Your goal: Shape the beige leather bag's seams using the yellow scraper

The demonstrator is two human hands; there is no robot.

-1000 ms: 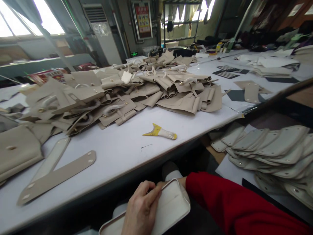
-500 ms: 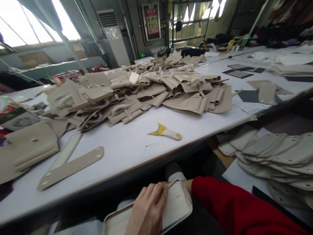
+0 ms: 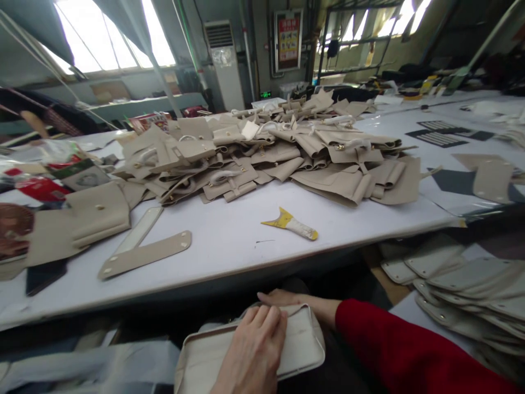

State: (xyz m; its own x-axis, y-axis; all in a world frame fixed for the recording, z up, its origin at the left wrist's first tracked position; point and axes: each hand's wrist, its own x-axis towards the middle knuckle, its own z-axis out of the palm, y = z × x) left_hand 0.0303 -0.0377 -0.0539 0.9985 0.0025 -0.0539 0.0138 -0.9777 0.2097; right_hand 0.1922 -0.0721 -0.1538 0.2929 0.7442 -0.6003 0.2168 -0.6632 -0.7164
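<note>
Fingers [image 3: 268, 320] of the left hand [image 3: 252, 347], in the head view, are curling close together over the cream rimmed piece [image 3: 302, 339], which is resting below the front edge of the white table [image 3: 229, 243]. The right hand [image 3: 283, 297] is extending behind its far edge; pinching cannot be determined. A yellow-and-white tool [image 3: 291, 223] is lying ahead.

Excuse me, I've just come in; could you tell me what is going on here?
A person is handling a pale, rimmed piece in front of the table, below its near edge. The left hand lies over the piece, while the right hand, in a red sleeve, is at its far edge; its grip is unclear. On the table lie a yellow-and-white tool and a large heap of beige pieces. Pale panels are stacked at the right.
</note>
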